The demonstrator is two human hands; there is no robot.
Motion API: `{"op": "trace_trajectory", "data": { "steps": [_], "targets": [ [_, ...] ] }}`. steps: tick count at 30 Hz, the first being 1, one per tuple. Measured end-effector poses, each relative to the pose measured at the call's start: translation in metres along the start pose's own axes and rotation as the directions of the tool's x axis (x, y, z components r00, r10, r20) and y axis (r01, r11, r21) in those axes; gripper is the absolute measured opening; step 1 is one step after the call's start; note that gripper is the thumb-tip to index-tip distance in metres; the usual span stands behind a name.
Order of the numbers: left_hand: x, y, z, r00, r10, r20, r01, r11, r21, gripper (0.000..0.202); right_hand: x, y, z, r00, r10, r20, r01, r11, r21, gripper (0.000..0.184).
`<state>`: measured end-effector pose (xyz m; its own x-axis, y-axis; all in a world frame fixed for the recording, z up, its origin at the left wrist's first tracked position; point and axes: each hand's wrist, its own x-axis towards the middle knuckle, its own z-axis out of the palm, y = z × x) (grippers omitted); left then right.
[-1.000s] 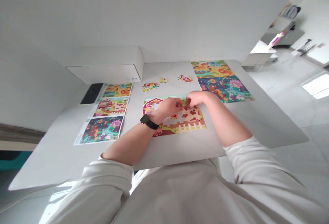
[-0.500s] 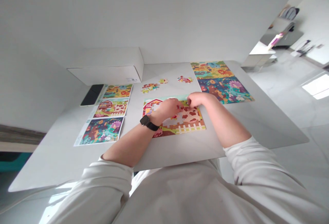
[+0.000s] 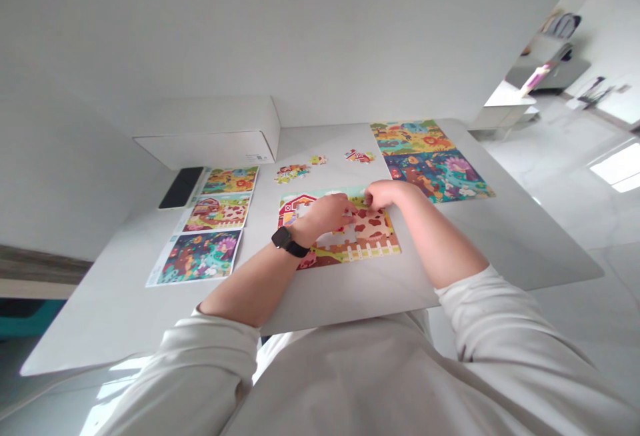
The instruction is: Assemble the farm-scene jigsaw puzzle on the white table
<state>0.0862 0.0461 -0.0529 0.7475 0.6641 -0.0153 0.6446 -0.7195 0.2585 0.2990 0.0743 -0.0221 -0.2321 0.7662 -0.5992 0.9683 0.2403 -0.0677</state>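
Observation:
A partly built farm puzzle with a red barn, spotted cow and white fence lies on the white table in front of me. My left hand, a black watch on its wrist, rests on the puzzle's middle with fingers curled down. My right hand sits at the puzzle's upper right, fingers bent and pressed onto the pieces beside the left hand's fingertips. What the fingertips pinch is hidden. Loose puzzle pieces lie just beyond the puzzle, with a small barn piece cluster further right.
Two finished puzzles lie at the far right of the table. A sheet with three picture guides lies at the left, a black phone beside it. A white box stands at the back against the wall.
Both hands stay pressed together over the puzzle's middle; the fingers shifted only slightly. The view tilted a little, so everything sits marginally lower.

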Motion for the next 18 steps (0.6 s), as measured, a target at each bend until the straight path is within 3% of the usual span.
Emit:
{"op": "trace_trajectory", "data": {
  "steps": [13, 18],
  "targets": [
    [0.002, -0.004, 0.008, 0.999, -0.016, -0.036, 0.013, 0.997, -0.079, 0.03, -0.001, 0.005, -0.001, 0.999, -0.04, 0.022, 0.04, 0.999, -0.007, 0.043],
    [0.002, -0.017, -0.008, 0.994, -0.063, -0.084, 0.044, 0.976, -0.215, 0.029, 0.0, 0.007, 0.0, 0.999, -0.044, 0.031, 0.044, 0.999, 0.002, 0.055]
  ]
}}
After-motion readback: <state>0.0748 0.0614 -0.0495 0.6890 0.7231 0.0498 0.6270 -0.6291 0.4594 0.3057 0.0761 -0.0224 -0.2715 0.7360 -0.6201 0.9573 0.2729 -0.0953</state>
